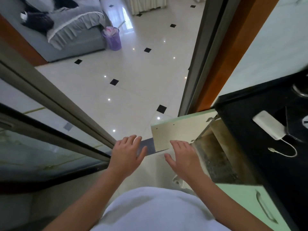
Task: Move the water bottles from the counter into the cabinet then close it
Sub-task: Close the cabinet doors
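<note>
The cabinet under the black counter (246, 114) stands with its pale green door (176, 129) swung out toward the floor. Its dim inside (215, 157) shows no bottle that I can make out. My right hand (183, 157) hovers with spread fingers just in front of the door's lower edge, holding nothing. My left hand (128, 152) is beside it to the left, also flat and empty. No water bottle is visible on the part of the counter that I see.
A white power bank with a cable (270, 127) lies on the counter. A second green cabinet door with a handle (260, 207) is shut at the lower right. A sliding glass door frame (58, 104) runs along the left. A purple basket (113, 37) stands on the tiled floor.
</note>
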A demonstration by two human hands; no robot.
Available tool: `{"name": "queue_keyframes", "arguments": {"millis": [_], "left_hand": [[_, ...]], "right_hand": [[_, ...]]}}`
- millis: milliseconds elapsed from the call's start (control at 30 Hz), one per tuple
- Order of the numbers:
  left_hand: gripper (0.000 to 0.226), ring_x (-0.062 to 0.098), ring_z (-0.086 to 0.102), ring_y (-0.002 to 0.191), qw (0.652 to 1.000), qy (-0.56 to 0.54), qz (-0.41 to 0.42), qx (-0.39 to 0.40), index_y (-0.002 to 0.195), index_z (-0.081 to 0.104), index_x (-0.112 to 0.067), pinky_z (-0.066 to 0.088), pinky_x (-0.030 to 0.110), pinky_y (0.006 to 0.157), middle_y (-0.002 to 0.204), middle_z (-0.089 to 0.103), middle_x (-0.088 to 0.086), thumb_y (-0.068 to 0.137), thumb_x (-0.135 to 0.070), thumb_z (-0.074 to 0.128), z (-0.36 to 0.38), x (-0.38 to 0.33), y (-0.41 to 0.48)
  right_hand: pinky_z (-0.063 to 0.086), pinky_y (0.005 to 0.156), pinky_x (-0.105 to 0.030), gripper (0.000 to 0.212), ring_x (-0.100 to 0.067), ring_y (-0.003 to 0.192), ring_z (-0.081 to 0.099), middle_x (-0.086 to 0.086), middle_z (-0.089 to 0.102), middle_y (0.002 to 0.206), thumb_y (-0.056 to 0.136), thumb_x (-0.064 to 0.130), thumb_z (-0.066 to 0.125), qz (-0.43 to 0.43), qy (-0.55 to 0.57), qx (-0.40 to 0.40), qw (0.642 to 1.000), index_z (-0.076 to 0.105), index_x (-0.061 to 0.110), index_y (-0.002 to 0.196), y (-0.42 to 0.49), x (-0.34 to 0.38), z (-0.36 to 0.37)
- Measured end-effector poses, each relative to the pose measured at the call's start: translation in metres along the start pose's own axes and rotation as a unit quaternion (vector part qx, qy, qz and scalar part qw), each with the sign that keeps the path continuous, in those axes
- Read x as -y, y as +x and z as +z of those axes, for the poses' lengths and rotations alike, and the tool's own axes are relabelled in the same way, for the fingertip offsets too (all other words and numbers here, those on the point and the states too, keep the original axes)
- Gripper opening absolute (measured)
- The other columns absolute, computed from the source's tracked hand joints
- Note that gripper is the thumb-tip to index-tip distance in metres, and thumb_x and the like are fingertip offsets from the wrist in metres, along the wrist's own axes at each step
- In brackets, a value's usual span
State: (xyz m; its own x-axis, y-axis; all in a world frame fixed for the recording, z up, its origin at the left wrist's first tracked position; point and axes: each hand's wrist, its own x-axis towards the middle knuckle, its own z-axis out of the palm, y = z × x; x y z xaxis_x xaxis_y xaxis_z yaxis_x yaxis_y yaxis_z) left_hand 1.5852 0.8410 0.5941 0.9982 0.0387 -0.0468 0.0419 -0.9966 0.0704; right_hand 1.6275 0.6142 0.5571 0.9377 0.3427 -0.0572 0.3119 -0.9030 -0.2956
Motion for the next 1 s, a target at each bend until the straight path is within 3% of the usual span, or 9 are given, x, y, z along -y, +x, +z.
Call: {"name": "queue_keyframes", "arguments": {"millis": [133,300,467,600,767,933,1000], "left_hand": [[0.058,0.024,0.066,0.113,0.999,-0.016,-0.045,-0.018,0.130,0.066,-0.014,0.054,0.040,0.091,0.127,0.069,0.005,0.099,-0.054,0.036,-0.014,0.005,0.032],[0.064,0.020,0.062,0.120,0.997,-0.052,-0.053,0.021,0.138,0.058,-0.018,0.052,0.037,0.097,0.136,0.064,0.001,0.099,-0.058,0.028,-0.014,0.018,0.072],[0.056,0.014,0.049,0.134,0.987,-0.111,-0.019,0.116,0.150,0.042,-0.025,0.044,0.033,0.106,0.150,0.049,-0.005,0.103,-0.055,0.037,0.002,0.025,0.134],[0.054,0.015,0.053,0.129,0.968,-0.152,0.028,0.197,0.149,0.043,-0.029,0.049,0.037,0.104,0.149,0.051,-0.006,0.103,-0.056,0.038,0.026,0.032,0.187],[0.043,0.016,0.064,0.107,0.933,-0.177,0.091,0.300,0.139,0.051,-0.026,0.054,0.036,0.093,0.130,0.065,-0.003,0.103,-0.048,0.045,0.049,0.033,0.248],[0.039,0.020,0.063,0.114,0.890,-0.162,0.141,0.402,0.139,0.053,-0.024,0.048,0.029,0.095,0.134,0.064,-0.001,0.102,-0.038,0.050,0.081,0.019,0.290],[0.030,0.020,0.063,0.104,0.872,-0.152,0.165,0.435,0.127,0.062,-0.021,0.051,0.027,0.086,0.125,0.066,0.001,0.102,-0.032,0.049,0.091,0.011,0.298]], "right_hand": [[0.052,0.090,-0.035,0.052,-0.020,0.109,0.061,0.001,0.068,0.121,0.091,0.053,0.054,-0.031,0.014,0.012,0.999,0.062,0.018,0.128,0.059,-0.005,-0.006],[0.044,0.102,-0.033,0.056,-0.018,0.122,0.054,0.003,0.059,0.137,0.097,0.052,0.049,-0.027,0.046,0.033,0.998,0.052,0.020,0.142,0.115,-0.008,-0.016],[0.041,0.106,-0.029,0.056,-0.012,0.128,0.049,0.008,0.052,0.145,0.099,0.055,0.045,0.051,0.068,0.047,0.995,0.044,0.026,0.148,0.135,-0.018,-0.012],[0.040,0.105,-0.027,0.053,-0.010,0.127,0.049,0.010,0.050,0.146,0.101,0.053,0.043,0.136,0.082,0.061,0.985,0.041,0.029,0.148,0.144,-0.014,-0.004],[0.043,0.097,-0.024,0.048,-0.012,0.122,0.055,0.008,0.054,0.141,0.100,0.050,0.050,0.293,0.196,0.060,0.934,0.046,0.030,0.143,0.148,0.002,0.013],[0.048,0.096,-0.030,0.051,-0.014,0.114,0.061,0.006,0.055,0.139,0.099,0.045,0.054,0.422,0.300,0.026,0.855,0.044,0.025,0.145,0.152,0.021,0.037],[0.049,0.095,-0.032,0.051,-0.015,0.108,0.062,0.005,0.057,0.137,0.098,0.042,0.055,0.455,0.328,0.011,0.828,0.045,0.024,0.145,0.153,0.028,0.046]]}}
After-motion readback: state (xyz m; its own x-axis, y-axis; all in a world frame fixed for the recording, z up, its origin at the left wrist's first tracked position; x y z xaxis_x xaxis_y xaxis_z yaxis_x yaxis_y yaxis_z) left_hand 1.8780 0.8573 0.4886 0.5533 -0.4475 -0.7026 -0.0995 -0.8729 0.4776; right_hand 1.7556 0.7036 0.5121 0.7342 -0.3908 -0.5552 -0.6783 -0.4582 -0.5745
